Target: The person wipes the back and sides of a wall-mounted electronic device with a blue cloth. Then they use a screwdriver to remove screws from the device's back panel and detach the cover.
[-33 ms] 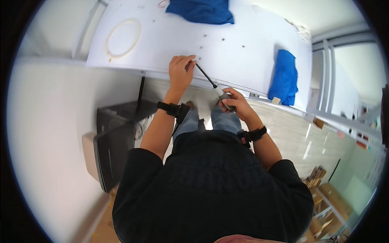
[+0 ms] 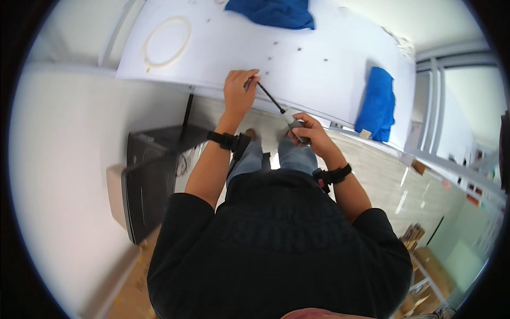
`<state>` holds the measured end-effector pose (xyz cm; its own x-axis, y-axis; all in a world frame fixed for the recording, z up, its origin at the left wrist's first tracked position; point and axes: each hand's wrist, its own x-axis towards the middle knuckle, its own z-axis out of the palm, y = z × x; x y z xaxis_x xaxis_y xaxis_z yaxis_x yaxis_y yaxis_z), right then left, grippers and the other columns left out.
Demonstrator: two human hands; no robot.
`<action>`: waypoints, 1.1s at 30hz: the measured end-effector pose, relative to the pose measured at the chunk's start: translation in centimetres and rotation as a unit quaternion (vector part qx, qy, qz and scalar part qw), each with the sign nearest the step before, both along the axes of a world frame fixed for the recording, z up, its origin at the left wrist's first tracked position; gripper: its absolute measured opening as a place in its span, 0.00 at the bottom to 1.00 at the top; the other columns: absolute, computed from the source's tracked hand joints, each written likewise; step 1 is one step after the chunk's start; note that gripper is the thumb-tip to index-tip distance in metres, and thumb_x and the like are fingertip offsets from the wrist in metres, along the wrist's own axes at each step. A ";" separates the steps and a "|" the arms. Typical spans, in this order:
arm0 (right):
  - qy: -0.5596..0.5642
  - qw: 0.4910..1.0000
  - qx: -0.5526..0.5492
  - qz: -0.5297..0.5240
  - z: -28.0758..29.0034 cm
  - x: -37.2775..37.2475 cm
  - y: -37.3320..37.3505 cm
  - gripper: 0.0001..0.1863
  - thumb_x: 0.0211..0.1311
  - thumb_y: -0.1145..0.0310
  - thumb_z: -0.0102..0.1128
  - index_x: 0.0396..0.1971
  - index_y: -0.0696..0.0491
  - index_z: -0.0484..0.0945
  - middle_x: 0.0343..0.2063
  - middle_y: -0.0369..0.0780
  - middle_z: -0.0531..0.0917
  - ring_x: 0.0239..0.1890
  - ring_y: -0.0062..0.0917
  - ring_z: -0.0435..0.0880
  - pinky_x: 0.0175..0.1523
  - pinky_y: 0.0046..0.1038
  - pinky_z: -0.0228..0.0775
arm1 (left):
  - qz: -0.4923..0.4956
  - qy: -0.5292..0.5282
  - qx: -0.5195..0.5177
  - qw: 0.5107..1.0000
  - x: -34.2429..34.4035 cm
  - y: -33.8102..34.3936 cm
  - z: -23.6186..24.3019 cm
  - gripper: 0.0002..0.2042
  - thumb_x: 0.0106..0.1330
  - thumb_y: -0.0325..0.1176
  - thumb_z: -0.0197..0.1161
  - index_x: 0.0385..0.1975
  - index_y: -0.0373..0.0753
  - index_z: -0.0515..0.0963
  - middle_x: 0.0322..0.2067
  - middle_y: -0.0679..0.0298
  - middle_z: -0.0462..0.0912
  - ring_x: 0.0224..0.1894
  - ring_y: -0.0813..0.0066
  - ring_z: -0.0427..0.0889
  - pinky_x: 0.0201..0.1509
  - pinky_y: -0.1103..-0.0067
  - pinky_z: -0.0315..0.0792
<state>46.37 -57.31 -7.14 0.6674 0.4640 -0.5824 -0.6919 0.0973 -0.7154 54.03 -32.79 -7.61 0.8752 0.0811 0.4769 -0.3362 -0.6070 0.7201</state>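
My right hand [image 2: 313, 135] is wrapped round the grey handle of a screwdriver [image 2: 273, 100]. Its long black shaft slants up and left, over the front edge of the white table [image 2: 234, 48]. At the shaft's far end is my left hand [image 2: 241, 93], thumb and fingers closed together by the tip. Whatever those fingers pinch is too small and hidden to name. Several small dark pieces, one of them a little piece [image 2: 299, 49], lie scattered on the table just beyond my hands.
A pale hoop [image 2: 147, 48] lies at the table's left. One blue cloth [image 2: 273, 11] is at the far side, another blue cloth [image 2: 376, 103] at the right by a small tan block [image 2: 364, 134]. Below left stands a black cabinet-like box [image 2: 151, 196]. Metal frame bars [image 2: 433, 101] rise at right.
The view has shifted slightly, so the table and its things appear a little further right. Both hands and the screwdriver keep nearly the same pose.
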 end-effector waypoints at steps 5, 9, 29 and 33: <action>0.001 0.992 0.036 0.117 -1.0 0.7 3.6 0.21 0.57 0.70 0.62 0.51 0.52 0.70 0.32 0.36 0.81 0.29 0.20 0.79 0.31 0.21 0.66 | 0.113 0.093 -0.312 0.939 -6.1 2.4 -1.3 0.07 0.66 0.22 0.58 0.42 0.32 0.79 0.33 0.64 0.83 0.32 0.83 0.78 0.38 0.82 0.75; -0.005 0.982 0.062 0.179 -0.9 -1.0 8.7 0.23 0.58 0.70 0.60 0.54 0.55 0.69 0.36 0.39 0.80 0.30 0.20 0.79 0.31 0.22 0.68 | 0.134 0.191 -0.565 0.792 -12.1 6.2 -0.8 0.14 0.74 0.34 0.46 0.52 0.34 0.71 0.41 0.56 0.82 0.38 0.68 0.83 0.42 0.76 0.79; 0.078 0.983 0.084 0.142 -5.9 -16.8 27.3 0.17 0.65 0.64 0.55 0.50 0.54 0.69 0.37 0.41 0.82 0.28 0.20 0.82 0.26 0.19 0.70 | 0.173 0.252 -0.641 0.703 -29.7 24.7 -6.5 0.14 0.74 0.37 0.47 0.57 0.45 0.70 0.41 0.65 0.80 0.40 0.73 0.80 0.41 0.76 0.74; 0.061 0.986 0.097 0.118 -6.0 -17.3 28.1 0.17 0.66 0.63 0.54 0.51 0.55 0.69 0.37 0.42 0.82 0.26 0.19 0.82 0.26 0.18 0.70 | 0.171 0.255 -0.644 0.700 -29.0 25.2 -6.1 0.15 0.74 0.38 0.47 0.58 0.46 0.70 0.39 0.67 0.80 0.39 0.75 0.80 0.40 0.77 0.74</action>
